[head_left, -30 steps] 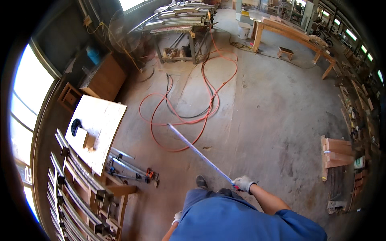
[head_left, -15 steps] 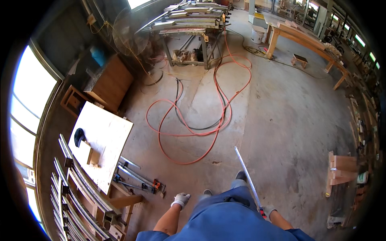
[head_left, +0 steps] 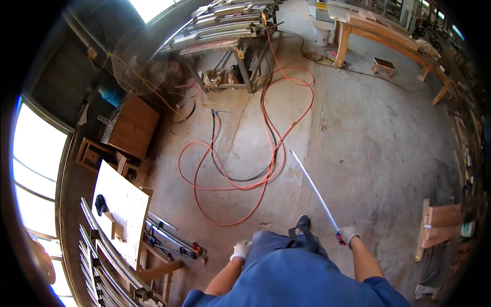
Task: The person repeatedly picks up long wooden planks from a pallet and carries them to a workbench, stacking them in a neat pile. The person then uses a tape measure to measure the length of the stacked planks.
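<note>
In a light work glove, my right hand (head_left: 349,235) is closed round a tape measure (head_left: 314,187) with a red case. Its long pale blade is pulled out, slanting forward and left over the concrete floor. My left hand (head_left: 241,249), gloved too, hangs beside my left thigh with its fingers loosely curled and nothing visible in them. To its left are several bar clamps (head_left: 174,240) with orange and black parts, beside a tilted pale board (head_left: 123,215). A dark cap (head_left: 100,204) and a small wooden block (head_left: 113,227) rest on that board.
A red hose (head_left: 197,197) loops across the floor ahead. Long metal bars (head_left: 115,256) stand racked at the left. Farther off are a metal bench (head_left: 215,48) piled with strips, a wooden table (head_left: 378,33) and a low stool (head_left: 383,66). Timber pieces (head_left: 442,222) stand at the right.
I have stepped forward, the view turning slightly. My right hand has risen forward with the tape measure, its blade now reaching farther ahead. My left hand has come in against the thigh.
</note>
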The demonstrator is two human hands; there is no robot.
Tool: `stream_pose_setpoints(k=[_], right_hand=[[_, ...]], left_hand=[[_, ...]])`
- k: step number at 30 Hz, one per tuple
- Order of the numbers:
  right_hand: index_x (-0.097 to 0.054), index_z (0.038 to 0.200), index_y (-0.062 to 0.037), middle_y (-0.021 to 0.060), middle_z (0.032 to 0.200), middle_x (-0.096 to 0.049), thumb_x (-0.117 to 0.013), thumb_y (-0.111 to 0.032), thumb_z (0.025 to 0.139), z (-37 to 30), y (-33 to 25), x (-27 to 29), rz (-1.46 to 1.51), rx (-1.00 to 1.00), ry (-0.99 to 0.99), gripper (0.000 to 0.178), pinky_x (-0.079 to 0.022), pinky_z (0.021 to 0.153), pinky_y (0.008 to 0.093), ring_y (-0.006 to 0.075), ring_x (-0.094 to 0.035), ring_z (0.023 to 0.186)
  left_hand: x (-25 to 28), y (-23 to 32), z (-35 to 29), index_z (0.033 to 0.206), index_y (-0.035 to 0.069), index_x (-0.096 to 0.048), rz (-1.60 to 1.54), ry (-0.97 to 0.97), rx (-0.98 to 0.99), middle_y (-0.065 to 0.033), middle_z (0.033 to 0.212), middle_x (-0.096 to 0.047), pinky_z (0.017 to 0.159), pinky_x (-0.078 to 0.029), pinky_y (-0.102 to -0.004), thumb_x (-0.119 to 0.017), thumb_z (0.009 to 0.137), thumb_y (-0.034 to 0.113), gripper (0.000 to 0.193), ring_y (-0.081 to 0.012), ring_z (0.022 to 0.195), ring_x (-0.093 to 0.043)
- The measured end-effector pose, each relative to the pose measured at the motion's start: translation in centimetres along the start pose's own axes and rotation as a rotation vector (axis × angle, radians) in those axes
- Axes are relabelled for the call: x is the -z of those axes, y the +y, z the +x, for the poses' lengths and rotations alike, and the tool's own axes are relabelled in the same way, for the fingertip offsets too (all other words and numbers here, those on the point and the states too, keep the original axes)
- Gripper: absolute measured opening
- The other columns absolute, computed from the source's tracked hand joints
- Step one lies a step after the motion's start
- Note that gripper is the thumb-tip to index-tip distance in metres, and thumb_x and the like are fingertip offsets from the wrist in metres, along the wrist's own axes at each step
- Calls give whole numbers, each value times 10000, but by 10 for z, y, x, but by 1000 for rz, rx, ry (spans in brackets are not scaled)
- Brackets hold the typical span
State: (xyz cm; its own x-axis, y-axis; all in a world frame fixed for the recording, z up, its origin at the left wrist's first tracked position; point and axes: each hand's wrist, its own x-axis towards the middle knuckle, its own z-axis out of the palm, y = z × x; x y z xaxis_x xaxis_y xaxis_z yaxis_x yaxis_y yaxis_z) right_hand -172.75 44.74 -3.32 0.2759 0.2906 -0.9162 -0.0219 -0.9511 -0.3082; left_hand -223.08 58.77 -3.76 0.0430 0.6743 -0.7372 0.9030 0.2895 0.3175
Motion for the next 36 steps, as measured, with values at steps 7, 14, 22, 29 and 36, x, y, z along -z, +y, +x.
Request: stream_pose_setpoints(k=[7,14,22,29,36], right_hand=[[-726,829,-49,30,637,-636,-637,-230,931,-10,-164,56,-94,269,92,226,-461,468,309,126,-573,511],[-730,903,-50,33,677,-647,-623,-249,947,33,-250,58,8,162,-6,231,-478,496,306,138,-571,524],[-707,946,-60,54,704,-632,-543,-276,976,73,-342,100,65,6,-23,273,-477,492,320,156,-586,552],[-706,948,-64,81,737,-659,-523,-346,999,223,-294,158,-76,210,32,340,-503,513,328,171,-624,576],[-700,922,-12,120,778,-673,-606,-268,961,215,-420,207,299,-71,5,275,-514,500,374,224,-620,561]], left_hand=[[45,109,34,1183,88,-682,-44,-65,17,-177,1250,-639,1043,-425,-400,-495,943,461,481,-351,1209,-571],[35,134,140,1252,126,-610,395,-277,-296,-160,1311,-605,1005,-475,-430,-413,984,393,426,-344,1212,-575],[87,204,283,1266,156,-646,160,-276,-93,-171,1297,-613,1052,-435,-420,-557,887,526,537,-368,1227,-562],[201,351,385,1005,75,-679,-636,-185,67,1,681,-576,518,-415,-268,-601,953,184,144,-123,572,-526],[225,414,447,1028,66,-705,-599,-132,142,-16,721,-629,534,-451,-288,-635,930,210,188,-129,600,-571]])
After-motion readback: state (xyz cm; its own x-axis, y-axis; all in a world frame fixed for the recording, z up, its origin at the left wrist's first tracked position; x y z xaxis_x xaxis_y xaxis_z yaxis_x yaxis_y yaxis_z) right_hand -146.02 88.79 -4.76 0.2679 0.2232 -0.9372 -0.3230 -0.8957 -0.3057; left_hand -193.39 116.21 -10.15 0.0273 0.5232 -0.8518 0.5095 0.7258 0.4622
